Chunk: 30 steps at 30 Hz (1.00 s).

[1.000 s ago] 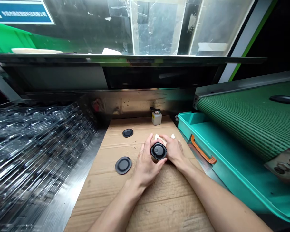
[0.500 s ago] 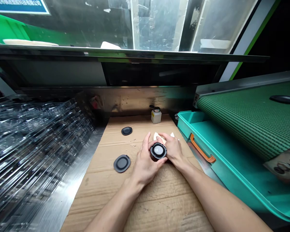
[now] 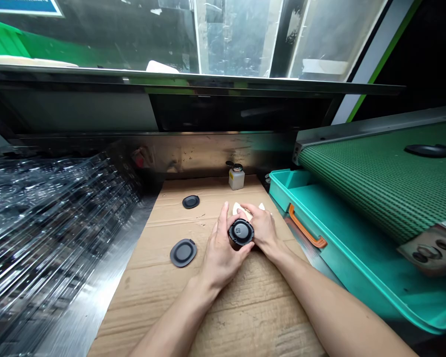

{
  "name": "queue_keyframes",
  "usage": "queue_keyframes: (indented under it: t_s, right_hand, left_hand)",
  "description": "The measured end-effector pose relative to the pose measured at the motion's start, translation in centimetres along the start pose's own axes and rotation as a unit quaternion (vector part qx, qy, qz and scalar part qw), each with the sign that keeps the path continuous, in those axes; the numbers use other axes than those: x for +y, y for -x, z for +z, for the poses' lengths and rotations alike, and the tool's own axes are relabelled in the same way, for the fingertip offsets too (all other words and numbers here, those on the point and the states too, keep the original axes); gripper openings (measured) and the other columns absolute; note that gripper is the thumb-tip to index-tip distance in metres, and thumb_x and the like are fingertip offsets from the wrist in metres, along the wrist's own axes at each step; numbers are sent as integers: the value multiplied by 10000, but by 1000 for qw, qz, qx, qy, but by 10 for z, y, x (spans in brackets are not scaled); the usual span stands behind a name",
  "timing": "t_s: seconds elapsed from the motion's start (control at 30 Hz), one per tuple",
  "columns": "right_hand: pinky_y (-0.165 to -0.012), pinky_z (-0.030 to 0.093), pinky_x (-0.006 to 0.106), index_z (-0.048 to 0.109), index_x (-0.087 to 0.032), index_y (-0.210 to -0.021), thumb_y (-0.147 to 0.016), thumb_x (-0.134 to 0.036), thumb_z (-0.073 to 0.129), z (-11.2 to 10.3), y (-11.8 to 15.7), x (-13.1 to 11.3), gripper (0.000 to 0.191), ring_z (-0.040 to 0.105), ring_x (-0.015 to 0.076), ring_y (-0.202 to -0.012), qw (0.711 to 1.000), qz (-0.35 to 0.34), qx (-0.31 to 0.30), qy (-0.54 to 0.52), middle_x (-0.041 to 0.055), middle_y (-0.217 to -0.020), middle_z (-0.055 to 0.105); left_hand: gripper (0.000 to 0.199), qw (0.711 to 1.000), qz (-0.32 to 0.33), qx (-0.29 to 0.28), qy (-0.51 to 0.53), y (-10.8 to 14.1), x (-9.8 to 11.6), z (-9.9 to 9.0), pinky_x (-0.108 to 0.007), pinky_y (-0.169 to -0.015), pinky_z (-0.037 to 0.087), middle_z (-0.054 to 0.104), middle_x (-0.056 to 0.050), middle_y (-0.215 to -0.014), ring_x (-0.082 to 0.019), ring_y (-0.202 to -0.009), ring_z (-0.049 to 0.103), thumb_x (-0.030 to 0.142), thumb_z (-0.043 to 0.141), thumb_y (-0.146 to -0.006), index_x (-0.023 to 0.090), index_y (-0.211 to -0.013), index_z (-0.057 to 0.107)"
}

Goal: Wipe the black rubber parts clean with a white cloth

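Note:
My left hand (image 3: pixel 223 248) is closed round a black round plastic part (image 3: pixel 241 232), thumb along its near side and fingers on its far side. The part's ringed face points up toward me. Pressed to the part's right side, my right hand (image 3: pixel 262 228) has curled fingers around a piece of white cloth (image 3: pixel 238 208), whose corners stick out beyond the knuckles. Its fingertips are partly hidden behind the part. Left of the hands, a flat black lid (image 3: pixel 183 253) lies on the cardboard (image 3: pixel 148 292), and a smaller black lid (image 3: pixel 191 202) lies farther back.
A small white bottle (image 3: pixel 237 177) with its black cap flipped up stands at the cardboard's back. Stacked clear plastic trays (image 3: pixel 52 238) fill the left. On the right, a teal bin (image 3: pixel 342 270) with an orange handle sits below a green conveyor belt (image 3: pixel 371 168) carrying black lids.
The whole view has shifted slightly. The black part has tilted a little in my hands, and its face catches less light. Another dark piece now shows at the belt's right edge.

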State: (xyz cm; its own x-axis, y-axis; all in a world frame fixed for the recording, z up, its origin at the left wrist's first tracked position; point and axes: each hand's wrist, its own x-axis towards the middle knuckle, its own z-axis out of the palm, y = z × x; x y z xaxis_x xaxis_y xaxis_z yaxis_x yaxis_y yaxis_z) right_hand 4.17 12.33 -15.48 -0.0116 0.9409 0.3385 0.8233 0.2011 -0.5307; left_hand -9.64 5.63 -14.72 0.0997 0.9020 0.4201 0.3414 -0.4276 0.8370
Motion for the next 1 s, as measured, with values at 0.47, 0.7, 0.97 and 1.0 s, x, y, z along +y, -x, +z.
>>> queue_keyframes:
  t_s: [0.47, 0.7, 0.97, 1.0]
  right_hand:
    - [-770, 459, 331, 683, -322, -1129, -903, -481, 462, 7, -7, 20, 354, 666, 243, -877, 996, 27, 53, 72, 41, -954, 727]
    - [-711, 465, 335, 683, -320, -1142, -892, -473, 481, 10, 0, 12, 356, 677, 254, -825, 993, -12, 62, 104, 50, -864, 733]
    - [-816, 478, 320, 685, -311, -1127, -903, -465, 475, 19, 3, 10, 344, 688, 217, -871, 997, -58, 35, 37, 23, -915, 742]
    - [-807, 479, 323, 679, -316, -1134, -906, -463, 474, 19, 3, 9, 340, 690, 219, -864, 997, -57, 34, 39, 21, -918, 742]
  left_hand:
    - [403, 941, -66, -91, -320, 7, -5, -10, -388, -704, 457, 573, -125, -1047, -288, -836, 632, 548, 412, -892, 244, -1078, 600]
    - [530, 934, -11, -190, -302, 10, 5, -19, -428, -790, 489, 564, -127, -1108, -338, -1008, 573, 543, 648, -723, 230, -1144, 570]
    - [477, 972, -4, -2, -235, -12, -5, -54, -409, -903, 454, 628, -97, -1099, -287, -1032, 571, 380, 644, -759, 244, -1204, 541]
    - [459, 971, -26, 49, -233, -19, -11, -65, -405, -902, 451, 632, -101, -1103, -279, -1024, 578, 391, 631, -778, 239, -1201, 540]
